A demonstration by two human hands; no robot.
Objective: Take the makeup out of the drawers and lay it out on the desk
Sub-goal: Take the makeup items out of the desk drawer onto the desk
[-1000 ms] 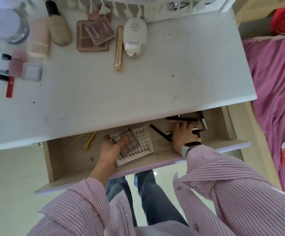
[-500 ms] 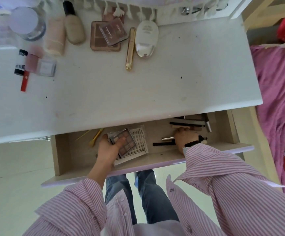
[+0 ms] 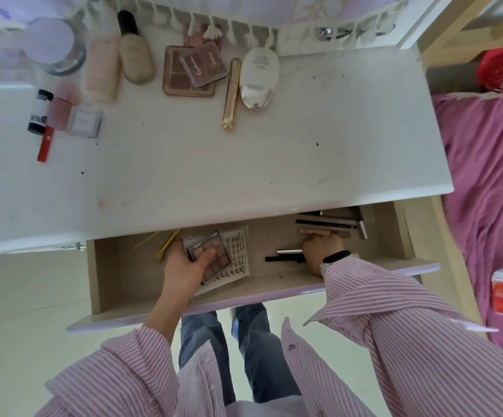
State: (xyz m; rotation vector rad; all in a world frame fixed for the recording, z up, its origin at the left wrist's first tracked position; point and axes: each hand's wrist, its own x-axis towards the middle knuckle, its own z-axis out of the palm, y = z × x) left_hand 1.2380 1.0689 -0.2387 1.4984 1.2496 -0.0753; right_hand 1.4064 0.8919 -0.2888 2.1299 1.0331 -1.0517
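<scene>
The drawer (image 3: 117, 278) under the white desk (image 3: 214, 164) stands pulled out. Inside it my left hand (image 3: 185, 266) grips a clear eyeshadow palette (image 3: 214, 257), thumb on top, together with a white false-lash card (image 3: 239, 254) beneath it. My right hand (image 3: 319, 251), with a white watch on the wrist, reaches into the drawer's right part; its fingers curl over a pinkish pencil (image 3: 316, 232). Black pens (image 3: 325, 224) lie behind it, and a black pencil (image 3: 284, 259) and a silver one lie just left of it.
Laid on the desk's far side are a jar (image 3: 53, 46), pink and beige bottles (image 3: 135, 55), brown palettes (image 3: 193, 70), a gold tube (image 3: 232, 94), a white compact (image 3: 259, 76) and a red lip tube (image 3: 45, 144). Yellow sticks (image 3: 169, 243) lie in the drawer's left. A purple bed (image 3: 484, 191) stands right.
My right hand has slid from the black pencils at the drawer's middle back toward the pens at the rear right. My left hand keeps its hold on the palette and card.
</scene>
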